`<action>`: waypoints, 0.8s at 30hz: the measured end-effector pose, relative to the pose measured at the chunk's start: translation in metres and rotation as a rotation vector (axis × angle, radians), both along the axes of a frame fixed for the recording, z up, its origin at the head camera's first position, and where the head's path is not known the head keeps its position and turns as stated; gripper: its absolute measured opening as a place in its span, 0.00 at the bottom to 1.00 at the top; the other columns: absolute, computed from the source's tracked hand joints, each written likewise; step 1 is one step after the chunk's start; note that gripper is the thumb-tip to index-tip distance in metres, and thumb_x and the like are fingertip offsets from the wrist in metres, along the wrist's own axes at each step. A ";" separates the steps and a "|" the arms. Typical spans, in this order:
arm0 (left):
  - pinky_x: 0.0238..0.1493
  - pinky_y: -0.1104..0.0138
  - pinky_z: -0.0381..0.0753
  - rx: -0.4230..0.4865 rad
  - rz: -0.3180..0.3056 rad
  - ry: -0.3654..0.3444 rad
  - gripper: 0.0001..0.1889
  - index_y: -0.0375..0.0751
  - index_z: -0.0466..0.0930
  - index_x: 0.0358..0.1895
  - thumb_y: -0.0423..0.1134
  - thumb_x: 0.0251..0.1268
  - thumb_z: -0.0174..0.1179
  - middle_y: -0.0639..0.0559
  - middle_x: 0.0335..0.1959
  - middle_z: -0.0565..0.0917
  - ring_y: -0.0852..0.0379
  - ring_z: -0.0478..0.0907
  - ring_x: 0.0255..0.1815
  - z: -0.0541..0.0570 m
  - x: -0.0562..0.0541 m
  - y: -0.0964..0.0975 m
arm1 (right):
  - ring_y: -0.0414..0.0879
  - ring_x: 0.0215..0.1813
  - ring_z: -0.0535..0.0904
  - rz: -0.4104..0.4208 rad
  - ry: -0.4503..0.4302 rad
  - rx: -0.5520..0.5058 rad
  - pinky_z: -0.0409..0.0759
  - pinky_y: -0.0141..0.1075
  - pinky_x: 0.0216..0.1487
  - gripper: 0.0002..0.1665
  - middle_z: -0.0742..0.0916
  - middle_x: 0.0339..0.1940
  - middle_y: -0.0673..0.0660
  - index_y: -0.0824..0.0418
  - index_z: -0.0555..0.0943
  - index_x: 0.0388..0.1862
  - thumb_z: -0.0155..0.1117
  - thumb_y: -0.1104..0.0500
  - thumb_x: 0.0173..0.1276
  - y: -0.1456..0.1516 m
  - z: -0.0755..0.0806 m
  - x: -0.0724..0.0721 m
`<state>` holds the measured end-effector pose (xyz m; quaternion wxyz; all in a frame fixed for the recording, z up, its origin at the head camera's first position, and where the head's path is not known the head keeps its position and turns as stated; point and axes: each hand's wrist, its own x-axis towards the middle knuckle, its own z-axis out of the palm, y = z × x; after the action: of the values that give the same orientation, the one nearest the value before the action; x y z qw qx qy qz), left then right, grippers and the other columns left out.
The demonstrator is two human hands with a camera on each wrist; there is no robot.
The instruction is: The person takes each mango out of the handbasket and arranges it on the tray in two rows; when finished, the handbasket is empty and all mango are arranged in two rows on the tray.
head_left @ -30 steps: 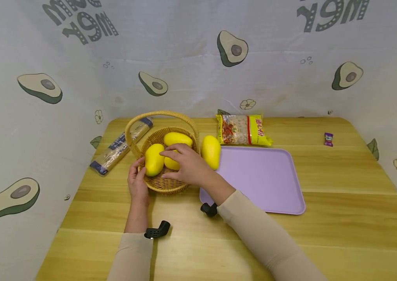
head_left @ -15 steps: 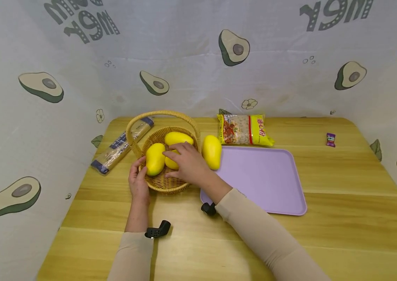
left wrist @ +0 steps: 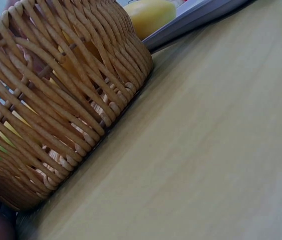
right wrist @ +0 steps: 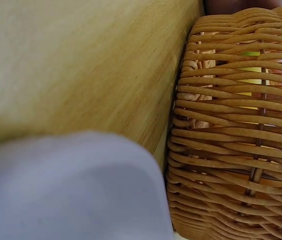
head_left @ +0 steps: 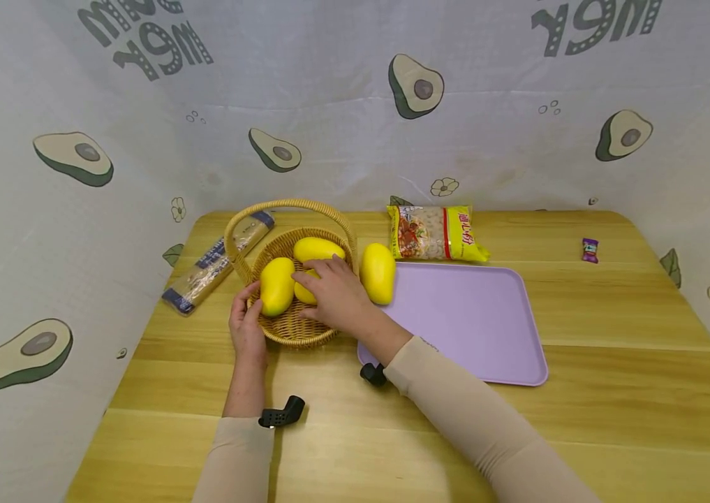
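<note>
In the head view a wicker basket (head_left: 294, 341) with a tall arched handle stands left of centre. My left hand (head_left: 248, 335) grips its left side at the rim. Inside, my right hand (head_left: 343, 299) curls over a yellow mango (head_left: 305, 293), fingers and thumb around it and part of the fruit hidden beneath. Another mango (head_left: 277, 286) lies beside my left fingertips, and a third mango (head_left: 318, 249) is at the back of the basket. Both wrist views mostly show the woven basket wall (left wrist: 71, 90), with yellow glimpsed through its gaps.
Right of the basket, a separate mango (head_left: 378, 272) lies at the corner of a lilac tray (head_left: 468, 321). A yellow printed food bag (head_left: 433, 232) sits behind the tray. A long clear-and-blue packet (head_left: 213, 264) lies left of the basket, a small purple wrapped candy (head_left: 590, 250) far right.
My right hand has shifted very slightly right and settled lower over the mango in the basket. The left hand and the basket stay in place.
</note>
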<state>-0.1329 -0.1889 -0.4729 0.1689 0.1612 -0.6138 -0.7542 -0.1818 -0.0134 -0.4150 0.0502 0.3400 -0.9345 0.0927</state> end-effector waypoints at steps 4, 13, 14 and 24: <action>0.79 0.59 0.56 -0.001 -0.003 0.004 0.18 0.40 0.78 0.62 0.30 0.76 0.45 0.55 0.65 0.74 0.55 0.60 0.78 0.000 0.000 0.000 | 0.55 0.74 0.72 -0.003 -0.001 0.016 0.61 0.55 0.80 0.43 0.76 0.73 0.57 0.48 0.74 0.73 0.73 0.35 0.61 -0.001 0.000 0.000; 0.80 0.58 0.55 0.009 -0.015 0.002 0.18 0.42 0.78 0.62 0.30 0.77 0.45 0.53 0.67 0.73 0.55 0.58 0.79 0.000 0.000 0.000 | 0.54 0.75 0.71 -0.012 -0.009 0.043 0.64 0.50 0.79 0.41 0.76 0.74 0.57 0.49 0.75 0.73 0.73 0.38 0.64 -0.002 0.000 -0.001; 0.80 0.58 0.55 0.009 -0.015 0.001 0.18 0.42 0.78 0.62 0.30 0.77 0.45 0.54 0.67 0.73 0.55 0.59 0.79 0.000 0.000 -0.001 | 0.54 0.75 0.71 -0.015 -0.012 0.046 0.64 0.50 0.79 0.41 0.76 0.74 0.57 0.48 0.75 0.73 0.73 0.38 0.64 -0.002 0.000 -0.001; 0.81 0.58 0.54 0.015 -0.009 0.003 0.17 0.42 0.78 0.61 0.30 0.77 0.45 0.52 0.68 0.72 0.55 0.57 0.80 -0.001 0.000 0.000 | 0.54 0.74 0.72 -0.040 -0.035 0.088 0.67 0.50 0.77 0.33 0.77 0.73 0.57 0.47 0.77 0.71 0.72 0.46 0.67 -0.004 0.001 -0.001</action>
<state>-0.1328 -0.1891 -0.4735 0.1652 0.1583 -0.6084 -0.7599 -0.1827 -0.0175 -0.4137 0.0209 0.3214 -0.9450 0.0564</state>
